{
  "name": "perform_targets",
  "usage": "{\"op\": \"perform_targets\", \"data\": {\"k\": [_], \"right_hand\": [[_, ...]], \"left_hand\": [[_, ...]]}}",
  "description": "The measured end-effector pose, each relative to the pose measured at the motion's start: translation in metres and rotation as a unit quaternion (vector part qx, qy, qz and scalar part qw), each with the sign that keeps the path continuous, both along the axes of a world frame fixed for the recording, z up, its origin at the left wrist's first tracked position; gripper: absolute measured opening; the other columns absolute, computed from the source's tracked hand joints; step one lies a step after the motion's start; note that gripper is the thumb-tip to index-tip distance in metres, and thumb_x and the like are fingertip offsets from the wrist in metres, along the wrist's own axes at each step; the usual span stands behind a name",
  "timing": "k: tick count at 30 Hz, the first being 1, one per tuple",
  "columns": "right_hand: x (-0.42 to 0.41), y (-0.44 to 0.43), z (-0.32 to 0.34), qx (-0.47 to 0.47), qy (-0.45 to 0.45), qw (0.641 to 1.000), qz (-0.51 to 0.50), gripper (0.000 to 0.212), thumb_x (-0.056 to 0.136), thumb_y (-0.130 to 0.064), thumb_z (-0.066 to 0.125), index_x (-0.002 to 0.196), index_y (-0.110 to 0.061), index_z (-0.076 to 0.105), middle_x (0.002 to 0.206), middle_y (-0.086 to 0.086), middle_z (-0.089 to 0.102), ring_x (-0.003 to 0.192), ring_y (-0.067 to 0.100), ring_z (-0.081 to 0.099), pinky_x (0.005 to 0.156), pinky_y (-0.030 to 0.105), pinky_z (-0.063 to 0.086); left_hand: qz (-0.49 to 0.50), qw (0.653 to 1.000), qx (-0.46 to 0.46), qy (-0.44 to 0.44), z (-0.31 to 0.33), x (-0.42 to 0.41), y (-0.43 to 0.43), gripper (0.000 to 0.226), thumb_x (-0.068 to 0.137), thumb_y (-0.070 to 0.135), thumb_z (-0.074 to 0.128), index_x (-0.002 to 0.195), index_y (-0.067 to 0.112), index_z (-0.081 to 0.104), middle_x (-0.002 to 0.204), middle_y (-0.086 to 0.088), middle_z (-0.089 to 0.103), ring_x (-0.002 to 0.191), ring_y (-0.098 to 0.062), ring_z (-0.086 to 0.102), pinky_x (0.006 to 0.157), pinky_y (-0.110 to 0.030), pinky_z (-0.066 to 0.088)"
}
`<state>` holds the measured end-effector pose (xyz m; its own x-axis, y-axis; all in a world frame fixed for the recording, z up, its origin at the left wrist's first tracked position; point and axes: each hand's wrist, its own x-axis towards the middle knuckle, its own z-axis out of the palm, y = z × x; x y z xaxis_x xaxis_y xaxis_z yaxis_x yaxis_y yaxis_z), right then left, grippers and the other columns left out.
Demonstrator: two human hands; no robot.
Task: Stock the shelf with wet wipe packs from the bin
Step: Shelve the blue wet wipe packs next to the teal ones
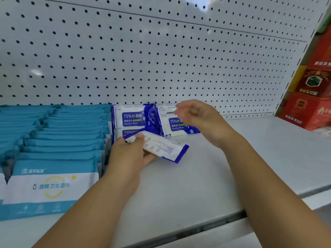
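My left hand (pixel 129 152) grips a blue-and-white wet wipe pack (pixel 161 147), back side up, just above the white shelf (pixel 197 185). Two blue alcohol wipe packs stand upright against the pegboard: one (pixel 133 118) behind my left hand, with another pack (pixel 128 132) partly hidden in front of it, and one further right (pixel 174 125). My right hand (pixel 198 119) hovers with loose fingers in front of the right-hand pack and holds nothing; it is blurred. The bin is out of view.
Rows of teal-and-white wipe packs (pixel 53 153) fill the shelf's left side. Red gift boxes (pixel 308 104) are stacked at the right end. A white pegboard (pixel 143 51) forms the back wall. The shelf's front edge (pixel 223 217) runs below my forearms.
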<state>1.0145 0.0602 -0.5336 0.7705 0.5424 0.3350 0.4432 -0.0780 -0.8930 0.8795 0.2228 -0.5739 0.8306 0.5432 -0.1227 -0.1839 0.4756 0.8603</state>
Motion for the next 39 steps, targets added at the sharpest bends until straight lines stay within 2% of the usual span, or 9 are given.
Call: {"op": "perform_targets", "data": {"k": [6,10,14,17,22,26,30,36,39], "right_hand": [[-0.014,0.007,0.000,-0.160,-0.016,0.969,0.186,0.052,0.066,-0.040,0.083,0.117,-0.038,0.071,0.139,-0.019,0.058,0.133,0.005,0.050,0.115,0.037,0.038],[-0.009,0.008,-0.008,-0.156,-0.020,0.972,0.172,0.051,0.078,-0.019,0.084,0.126,-0.028,0.068,0.131,-0.010,0.066,0.127,0.008,0.058,0.112,0.031,0.041],[-0.007,0.016,-0.012,-0.039,-0.042,0.996,0.065,0.017,0.093,-0.009,0.068,0.107,-0.015,0.076,0.099,-0.007,0.077,0.095,0.006,0.070,0.090,0.024,0.055],[-0.005,0.014,-0.009,0.053,0.029,0.998,0.012,0.020,0.097,-0.014,0.062,0.112,-0.005,0.071,0.099,0.004,0.077,0.093,0.015,0.073,0.077,0.024,0.060],[-0.006,0.015,-0.011,0.075,0.103,0.992,-0.017,0.027,0.095,-0.026,0.065,0.114,-0.008,0.069,0.106,0.009,0.076,0.095,0.019,0.075,0.070,0.028,0.061],[-0.003,0.012,-0.007,0.088,0.171,0.981,-0.014,0.024,0.094,-0.030,0.066,0.107,-0.011,0.072,0.102,0.007,0.078,0.092,0.019,0.075,0.068,0.027,0.061],[-0.001,0.009,-0.008,0.070,0.185,0.980,0.007,0.026,0.093,-0.028,0.069,0.111,-0.010,0.072,0.103,0.006,0.078,0.093,0.019,0.075,0.072,0.030,0.061],[0.005,0.011,-0.015,0.146,0.176,0.971,-0.069,0.024,0.093,-0.023,0.069,0.112,-0.007,0.070,0.100,0.009,0.076,0.083,0.016,0.075,0.064,0.026,0.061],[0.008,0.010,-0.015,0.175,0.179,0.964,-0.086,0.025,0.093,-0.022,0.070,0.112,-0.005,0.069,0.098,0.009,0.076,0.077,0.013,0.075,0.058,0.022,0.058]], "left_hand": [[-0.019,0.989,-0.134,-0.057,0.004,0.003,0.006,0.028,0.102,0.004,0.049,0.129,0.000,0.056,0.116,-0.020,0.070,0.099,-0.026,0.073,0.070,-0.034,0.063],[-0.043,0.986,-0.136,-0.090,0.004,0.004,0.008,0.031,0.102,0.006,0.049,0.133,0.003,0.055,0.118,-0.017,0.071,0.105,-0.026,0.072,0.081,-0.033,0.061],[-0.049,0.995,-0.055,-0.072,0.005,0.003,0.001,0.042,0.099,0.019,0.059,0.137,0.003,0.049,0.116,-0.018,0.071,0.106,-0.026,0.071,0.091,-0.034,0.058],[-0.013,0.998,0.050,-0.022,0.001,0.003,-0.003,0.046,0.091,0.033,0.071,0.130,0.018,0.053,0.117,-0.009,0.069,0.110,-0.020,0.068,0.101,-0.035,0.051],[0.037,0.962,0.269,0.011,-0.005,0.000,-0.008,0.034,0.092,0.031,0.069,0.121,0.028,0.051,0.111,0.017,0.061,0.089,0.015,0.060,0.067,-0.004,0.044],[0.079,0.945,0.318,0.005,-0.010,0.002,-0.003,0.041,0.092,0.021,0.070,0.127,0.029,0.051,0.108,0.009,0.064,0.088,0.003,0.061,0.069,-0.014,0.045],[0.102,0.923,0.371,0.008,-0.015,0.002,-0.005,0.029,0.092,0.014,0.069,0.116,0.025,0.059,0.100,0.004,0.066,0.081,-0.002,0.059,0.065,-0.009,0.046],[0.112,0.848,0.516,0.040,-0.001,-0.005,-0.017,0.037,0.090,0.003,0.067,0.120,0.021,0.055,0.115,0.001,0.054,0.099,-0.013,0.060,0.090,-0.032,0.051],[0.059,0.746,0.651,0.124,0.033,0.000,0.003,0.028,0.092,0.012,0.067,0.118,0.016,0.059,0.112,0.002,0.055,0.106,-0.019,0.058,0.092,-0.030,0.046]]}}
